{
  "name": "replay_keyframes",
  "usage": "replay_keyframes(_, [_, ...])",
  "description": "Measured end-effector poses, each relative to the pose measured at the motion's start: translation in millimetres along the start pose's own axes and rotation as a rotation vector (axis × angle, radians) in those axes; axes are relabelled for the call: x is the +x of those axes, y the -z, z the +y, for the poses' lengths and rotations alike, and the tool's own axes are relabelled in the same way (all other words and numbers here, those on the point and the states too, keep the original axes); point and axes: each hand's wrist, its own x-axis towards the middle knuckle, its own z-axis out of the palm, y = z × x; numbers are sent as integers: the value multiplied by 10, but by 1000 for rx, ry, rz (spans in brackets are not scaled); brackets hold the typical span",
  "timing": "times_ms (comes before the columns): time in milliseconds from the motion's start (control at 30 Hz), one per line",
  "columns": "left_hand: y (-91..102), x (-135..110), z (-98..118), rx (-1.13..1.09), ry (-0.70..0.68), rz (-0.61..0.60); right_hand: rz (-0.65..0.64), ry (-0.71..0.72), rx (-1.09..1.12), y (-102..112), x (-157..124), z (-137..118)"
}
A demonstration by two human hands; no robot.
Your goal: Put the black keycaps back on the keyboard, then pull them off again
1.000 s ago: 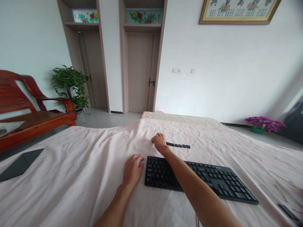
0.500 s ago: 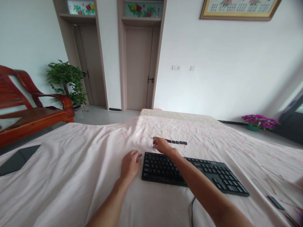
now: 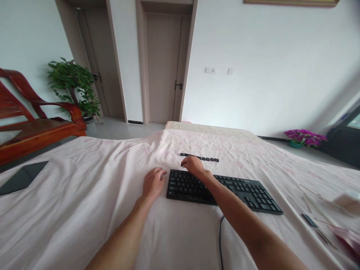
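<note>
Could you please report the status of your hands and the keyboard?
Left hand open beside keyboard. Right hand at small key. Right forearm hides part of keyboard.

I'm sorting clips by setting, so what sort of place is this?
Probably a room in a home, perhaps a living room: there's a red wooden bench, a leafy potted plant, and a flower-patterned cloth spread under the keyboard.

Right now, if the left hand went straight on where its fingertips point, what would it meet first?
Probably the keyboard: its left end lies just beyond the fingertips of the left hand. Fingertip height is unclear, so they might pass over its edge.
</note>
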Motion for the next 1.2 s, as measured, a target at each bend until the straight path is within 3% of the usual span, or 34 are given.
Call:
replay_keyframes(200, [-31,3,-25,5,-20,22,221,205,251,44,-658,-222])
replay_keyframes(333, [-66,13,-53,12,-11,30,234,289,250,-57,-1073,-358])
replay_keyframes(433, [-75,17,-74,8,-9,21,247,328,168,-129,-1226,-421])
replay_keyframes(633, [-64,15,-87,-7,-21,18,282,363,18,-185,-1268,-481])
replay_keyframes(1200, [-30,1,-49,-9,1,7,259,442,1,-204,-1240,-483])
